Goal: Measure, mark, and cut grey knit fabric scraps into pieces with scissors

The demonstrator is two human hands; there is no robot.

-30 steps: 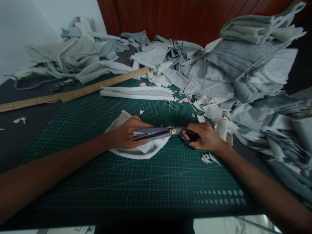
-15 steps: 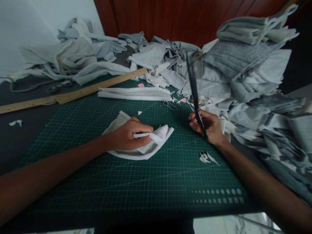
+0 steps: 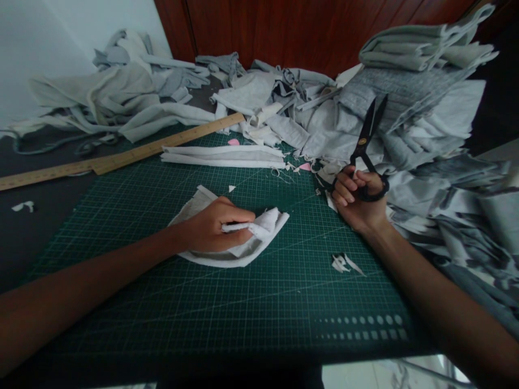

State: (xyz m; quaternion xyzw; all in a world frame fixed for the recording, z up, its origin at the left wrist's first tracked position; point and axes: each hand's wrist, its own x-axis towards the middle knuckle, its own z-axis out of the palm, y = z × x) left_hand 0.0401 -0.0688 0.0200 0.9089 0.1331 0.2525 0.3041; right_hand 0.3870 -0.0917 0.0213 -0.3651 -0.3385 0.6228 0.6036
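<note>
My left hand (image 3: 219, 224) is closed on a white piece of fabric (image 3: 243, 258), pinching a fold between thumb and fingers. The fabric lies on a green cutting mat (image 3: 194, 308), its curved edge towards me. Off to the right, my right hand (image 3: 360, 197) is turned palm up and grips black scissors (image 3: 362, 141) by the handles. Their blades point up and away from me, slightly parted, in front of the heaped grey cloth. Small white offcuts (image 3: 340, 263) lie on the mat below this hand.
A wooden ruler (image 3: 162, 146) crosses the mat's far left corner. Beside it lies a long folded white strip (image 3: 223, 156). Heaps of grey and white fabric (image 3: 101, 92) line the back, and a tall folded stack (image 3: 409, 51) rises at the right. Pink scraps (image 3: 305, 167) sit near the heap.
My right hand has turned palm up and moved right, swinging the scissors from edge-on to a flat, tilted view. My left hand and the white fabric have hardly moved.
</note>
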